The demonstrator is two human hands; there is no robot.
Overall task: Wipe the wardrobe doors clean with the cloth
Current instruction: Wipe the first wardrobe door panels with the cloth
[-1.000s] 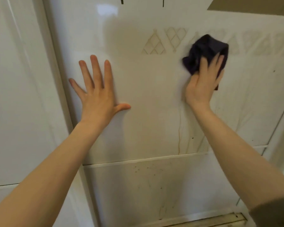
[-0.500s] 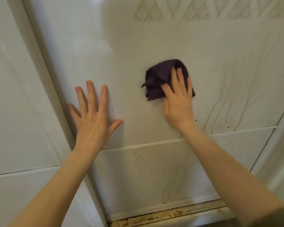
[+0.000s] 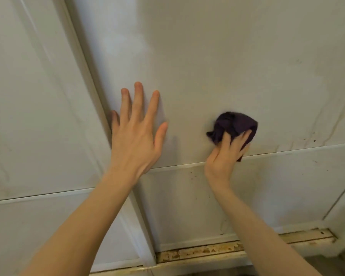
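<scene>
Cloth lower, pressed under right hand; left hand apart, leftward.

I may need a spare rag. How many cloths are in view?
1. The dark cloth is pressed to the wardrobe door under the fingers of the right hand, just above the horizontal strip. Others may lie outside the frame.
</scene>
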